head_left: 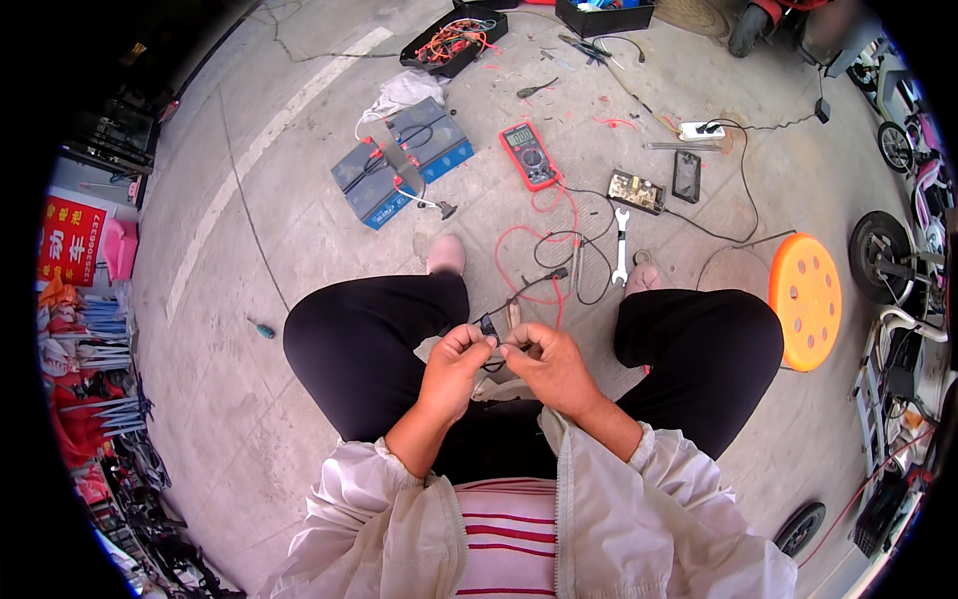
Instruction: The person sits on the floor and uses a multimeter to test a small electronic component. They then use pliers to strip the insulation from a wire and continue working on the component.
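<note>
Close together between my knees, my left hand [457, 364] and my right hand [551, 369] pinch a thin black cable [512, 298] at their fingertips. A small dark piece [487, 325] sticks up from my left fingers; its kind is too small to tell. Above my hands, a black plug [556, 275] lies on the floor among red and black leads. Farther off is a red multimeter [529, 157] with a lit display. To its right lie an opened charger with a bare circuit board [636, 190], its black casing [687, 176] and a double-ended wrench [621, 247].
Blue-sided batteries [367, 180] stand at the far left with wires on top. A black tray of wires [454, 45] and a power strip [702, 131] lie beyond. An orange stool [804, 301] stands right of my knee. A screwdriver [261, 328] lies left.
</note>
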Tool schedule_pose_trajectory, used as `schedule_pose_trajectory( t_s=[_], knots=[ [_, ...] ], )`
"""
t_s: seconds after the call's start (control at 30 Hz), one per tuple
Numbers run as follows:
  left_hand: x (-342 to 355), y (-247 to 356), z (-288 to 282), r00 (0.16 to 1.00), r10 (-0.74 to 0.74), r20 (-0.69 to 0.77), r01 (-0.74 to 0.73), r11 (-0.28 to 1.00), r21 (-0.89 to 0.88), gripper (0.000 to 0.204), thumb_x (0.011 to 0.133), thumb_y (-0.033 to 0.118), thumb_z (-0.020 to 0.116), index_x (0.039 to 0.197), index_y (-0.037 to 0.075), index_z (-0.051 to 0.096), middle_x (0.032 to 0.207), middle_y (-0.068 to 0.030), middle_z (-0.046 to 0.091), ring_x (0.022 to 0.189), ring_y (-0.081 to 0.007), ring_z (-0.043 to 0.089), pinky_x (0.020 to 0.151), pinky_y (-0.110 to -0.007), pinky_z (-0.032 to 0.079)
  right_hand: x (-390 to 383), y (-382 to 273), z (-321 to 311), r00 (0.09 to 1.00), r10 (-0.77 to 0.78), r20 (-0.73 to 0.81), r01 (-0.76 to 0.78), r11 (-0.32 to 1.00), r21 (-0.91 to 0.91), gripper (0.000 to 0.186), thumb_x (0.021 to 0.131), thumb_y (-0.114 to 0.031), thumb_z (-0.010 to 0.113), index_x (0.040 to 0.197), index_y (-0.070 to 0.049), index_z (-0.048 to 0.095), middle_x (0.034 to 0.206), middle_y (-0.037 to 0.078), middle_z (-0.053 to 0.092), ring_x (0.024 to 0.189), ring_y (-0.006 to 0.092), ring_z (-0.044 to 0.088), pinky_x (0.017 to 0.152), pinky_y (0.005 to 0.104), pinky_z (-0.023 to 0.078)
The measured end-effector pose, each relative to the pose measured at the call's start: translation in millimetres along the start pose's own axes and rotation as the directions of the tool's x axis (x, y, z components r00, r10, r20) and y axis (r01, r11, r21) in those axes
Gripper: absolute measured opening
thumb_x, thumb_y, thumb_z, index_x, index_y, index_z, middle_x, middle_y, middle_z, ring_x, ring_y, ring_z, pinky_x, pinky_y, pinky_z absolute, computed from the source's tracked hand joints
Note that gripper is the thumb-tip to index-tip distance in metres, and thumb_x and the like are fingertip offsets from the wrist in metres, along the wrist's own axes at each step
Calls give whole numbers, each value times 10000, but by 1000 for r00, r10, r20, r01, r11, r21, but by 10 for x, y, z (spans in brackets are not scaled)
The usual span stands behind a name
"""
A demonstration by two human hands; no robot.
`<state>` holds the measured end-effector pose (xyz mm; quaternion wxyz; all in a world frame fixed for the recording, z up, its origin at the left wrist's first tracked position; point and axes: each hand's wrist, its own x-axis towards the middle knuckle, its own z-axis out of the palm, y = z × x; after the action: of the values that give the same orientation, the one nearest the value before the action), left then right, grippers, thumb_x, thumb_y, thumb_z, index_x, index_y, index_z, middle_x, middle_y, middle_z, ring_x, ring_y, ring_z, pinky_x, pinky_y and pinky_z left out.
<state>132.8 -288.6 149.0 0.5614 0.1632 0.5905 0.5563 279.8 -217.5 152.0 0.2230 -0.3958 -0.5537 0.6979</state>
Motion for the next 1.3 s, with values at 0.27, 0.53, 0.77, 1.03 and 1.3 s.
schedule_pose_trajectory(
  t_s=[0.27,0.53,0.77,1.03,1.3],
  knots=[
    [39,3,-52,991,-136,5,135,987,85,194,931,180,641,765,91,599,690,44,555,606,-41,448,574,-213,351,25,68,-14,990,-141,-9,139,981,-138,103,834,-77,683,846,6,623,784,87,617,757,178,569,703,326,453],
    [29,-11,14,987,96,-126,-52,947,316,201,968,143,567,1115,25,498,759,-22,617,674,-89,569,603,-229,422,35,167,4,998,-44,-50,44,999,-5,88,862,-65,667,877,7,619,773,48,605,734,111,548,652,262,440],
    [-119,109,147,749,646,150,-520,432,736,173,831,-38,674,1000,-9,650,896,-85,576,744,-141,585,674,-258,487,53,137,-34,996,-27,-87,35,996,87,76,900,-83,650,896,-9,630,729,-38,556,653,25,456,568,214,379],
    [-130,121,131,780,579,237,-528,405,746,179,821,-7,688,997,17,709,882,-91,575,756,-178,576,649,-277,473,45,119,-67,967,-241,-81,223,958,-182,100,842,-54,668,882,8,600,811,112,558,732,232,555,681,325,452],
    [-86,174,50,891,400,216,-414,515,751,55,845,10,653,888,-24,650,858,-98,580,759,-186,582,650,-283,468,38,4,-92,922,-387,30,370,854,-366,108,810,-26,662,872,-1,577,851,169,569,836,362,568,758,406,463]
  ],
)
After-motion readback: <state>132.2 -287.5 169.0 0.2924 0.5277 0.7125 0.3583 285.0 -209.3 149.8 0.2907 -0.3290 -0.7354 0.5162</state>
